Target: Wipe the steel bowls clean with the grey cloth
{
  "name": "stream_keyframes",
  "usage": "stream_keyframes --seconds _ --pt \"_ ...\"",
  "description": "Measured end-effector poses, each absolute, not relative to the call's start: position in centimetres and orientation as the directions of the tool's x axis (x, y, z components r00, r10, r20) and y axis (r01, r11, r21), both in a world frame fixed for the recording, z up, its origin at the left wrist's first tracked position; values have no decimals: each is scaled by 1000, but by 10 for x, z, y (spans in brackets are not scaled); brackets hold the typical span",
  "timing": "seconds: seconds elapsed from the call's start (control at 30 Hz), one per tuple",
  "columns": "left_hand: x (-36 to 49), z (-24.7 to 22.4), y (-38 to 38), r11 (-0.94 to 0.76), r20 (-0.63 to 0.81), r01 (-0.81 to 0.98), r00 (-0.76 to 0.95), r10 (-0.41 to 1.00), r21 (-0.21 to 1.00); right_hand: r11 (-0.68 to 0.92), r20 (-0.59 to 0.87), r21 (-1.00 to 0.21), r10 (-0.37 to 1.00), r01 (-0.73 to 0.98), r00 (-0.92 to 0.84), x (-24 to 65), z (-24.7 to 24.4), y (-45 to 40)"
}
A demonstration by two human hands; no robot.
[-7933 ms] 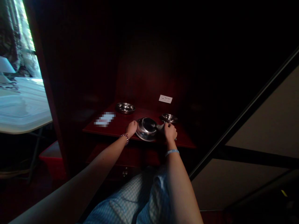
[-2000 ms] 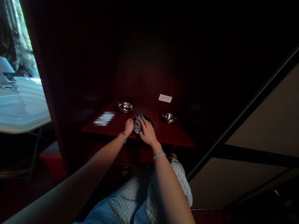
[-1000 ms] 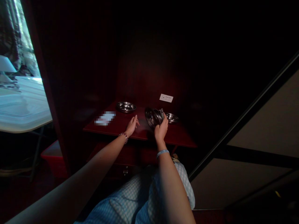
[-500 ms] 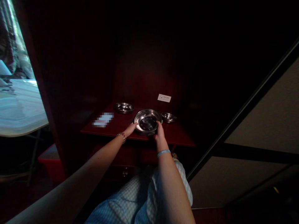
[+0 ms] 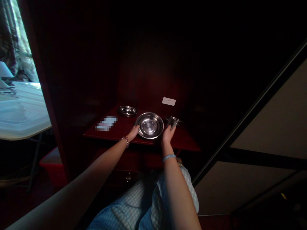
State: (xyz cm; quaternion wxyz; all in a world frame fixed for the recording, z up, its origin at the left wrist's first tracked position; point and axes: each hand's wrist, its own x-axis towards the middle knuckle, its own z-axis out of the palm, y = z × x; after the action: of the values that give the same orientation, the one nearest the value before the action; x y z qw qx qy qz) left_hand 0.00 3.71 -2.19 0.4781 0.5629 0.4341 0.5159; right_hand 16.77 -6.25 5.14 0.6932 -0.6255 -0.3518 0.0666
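Note:
A shiny steel bowl (image 5: 149,125) is tilted toward me over the front of a dark red shelf (image 5: 117,132). My left hand (image 5: 133,132) grips its left rim, thumb on top and the other fingers hidden beneath. Off the bowl's right side, my right hand (image 5: 168,133) is closed on a crumpled grey cloth (image 5: 172,121). Behind that cloth a smaller steel bowl (image 5: 179,121) is partly covered from view. Another steel bowl (image 5: 128,111) rests farther back on the left.
On the shelf's left lies a pixelated pale item (image 5: 106,123). A white socket plate (image 5: 169,101) is on the back wall. Dark panels enclose the shelf at both sides. Left of them stand a white table (image 5: 21,111) and a red bin (image 5: 54,167).
My right hand has come off the bowl's right rim and moved right with the grey cloth. The bowl has shifted slightly left and its inside catches more light.

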Motion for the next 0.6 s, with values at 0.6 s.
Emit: stream_keyframes --seconds 0.6 --pt "0 -9 23 -227 227 -24 202 953 974 55 416 53 907 997 -72 128 44 -86"
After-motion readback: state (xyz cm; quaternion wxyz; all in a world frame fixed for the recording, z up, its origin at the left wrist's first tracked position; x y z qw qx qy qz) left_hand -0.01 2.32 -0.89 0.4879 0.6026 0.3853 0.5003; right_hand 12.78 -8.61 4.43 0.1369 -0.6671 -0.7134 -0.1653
